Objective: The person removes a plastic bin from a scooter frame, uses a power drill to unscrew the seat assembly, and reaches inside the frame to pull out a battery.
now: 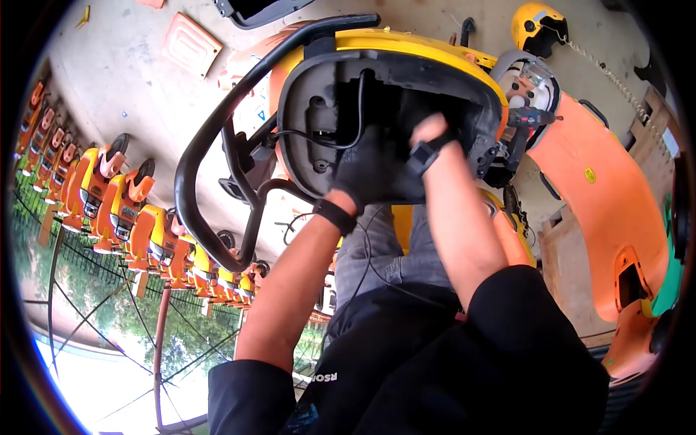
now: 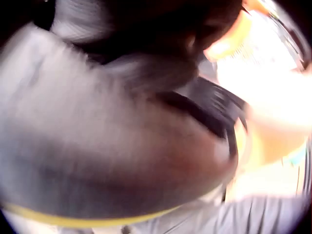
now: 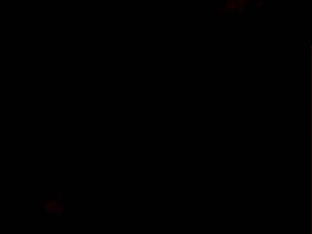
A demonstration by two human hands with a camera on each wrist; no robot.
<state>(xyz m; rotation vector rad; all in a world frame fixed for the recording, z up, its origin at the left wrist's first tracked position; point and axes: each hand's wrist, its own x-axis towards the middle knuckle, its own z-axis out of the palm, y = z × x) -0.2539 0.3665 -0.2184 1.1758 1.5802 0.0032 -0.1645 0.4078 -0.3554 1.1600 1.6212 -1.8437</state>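
A yellow-and-orange shell [image 1: 406, 38] with a grey-black hollow inside [image 1: 308, 101] stands in front of me in the head view. My left hand [image 1: 373, 170], in a dark glove, lies at the hollow's near edge. Farther in is my right hand [image 1: 419, 109], also gloved, its fingers lost in the dark opening. A black cable [image 1: 361, 109] loops out of that opening on the left. Blurred dark glove fingers [image 2: 151, 70] show over the grey rim [image 2: 97, 126] in the left wrist view. The right wrist view is almost fully black. What either hand holds, I cannot tell.
A bent black tube frame [image 1: 190, 167] juts out left of the shell. To the right are a power drill [image 1: 533, 117], a long orange panel [image 1: 598, 188] and a yellow helmet-shaped piece [image 1: 528, 29] with a coiled cord. Several orange-and-yellow small vehicles [image 1: 116, 206] line the left side.
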